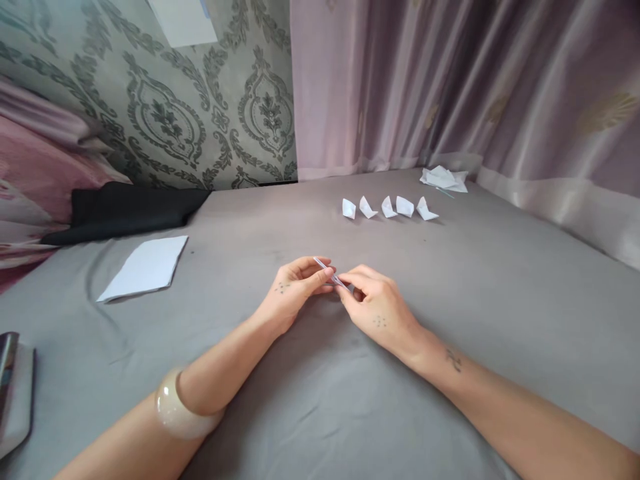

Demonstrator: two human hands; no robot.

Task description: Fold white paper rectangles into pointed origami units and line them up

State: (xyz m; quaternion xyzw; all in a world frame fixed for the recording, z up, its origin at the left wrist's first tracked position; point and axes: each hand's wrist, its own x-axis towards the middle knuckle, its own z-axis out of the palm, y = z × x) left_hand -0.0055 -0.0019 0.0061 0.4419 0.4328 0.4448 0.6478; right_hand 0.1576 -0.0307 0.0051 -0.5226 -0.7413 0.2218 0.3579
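Near the middle of the view, a small folded piece of white paper is pinched between both hands, seen nearly edge-on. My left hand grips its left end, thumb on the near side. My right hand closes on the right end, thumb and fingertips together. The fingers hide most of the paper. Beyond the hands several small folded white paper pieces stand in a row, their sides angled up. A stack of white paper sheets lies to the left.
A grey cloth covers the surface. Loose white paper scraps lie at the far right corner beside a thin greenish strip. Black fabric lies at the back left, and a dark-edged object at the left edge. Curtains hang behind.
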